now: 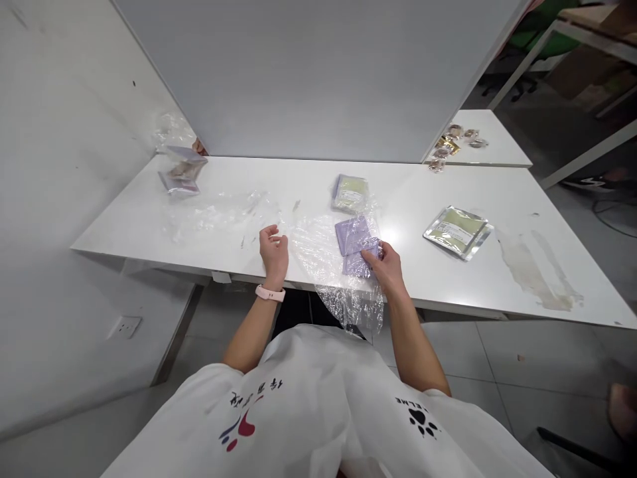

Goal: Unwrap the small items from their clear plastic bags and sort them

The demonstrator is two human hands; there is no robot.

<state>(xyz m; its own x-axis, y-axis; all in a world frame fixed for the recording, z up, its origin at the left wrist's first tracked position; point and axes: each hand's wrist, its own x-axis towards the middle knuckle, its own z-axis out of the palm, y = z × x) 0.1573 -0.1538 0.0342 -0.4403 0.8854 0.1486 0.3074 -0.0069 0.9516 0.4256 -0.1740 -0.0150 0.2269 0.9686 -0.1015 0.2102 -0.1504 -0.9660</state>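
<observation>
My right hand point(389, 269) pinches a purple square packet point(354, 265) between thumb and fingers, above the front edge of the table. A second purple packet point(352, 232) lies just behind it, partly overlapped. Crumpled clear plastic film point(318, 255) spreads around both packets and hangs over the table edge below. My left hand point(275, 253), with a pink band on its wrist, is loosely curled with fingers apart and holds nothing visible. It is over the front edge, left of the film. Behind the purple packets lies a small stack of green-labelled sachets point(351, 192).
Silver-edged green sachets point(456, 231) lie at right on the white table point(403, 199). More clear film point(213, 216) and a purple-sided pouch point(183, 171) are at left. A grey partition point(318, 79) rises at the back. Small wrapped items point(448, 143) sit beyond its right edge.
</observation>
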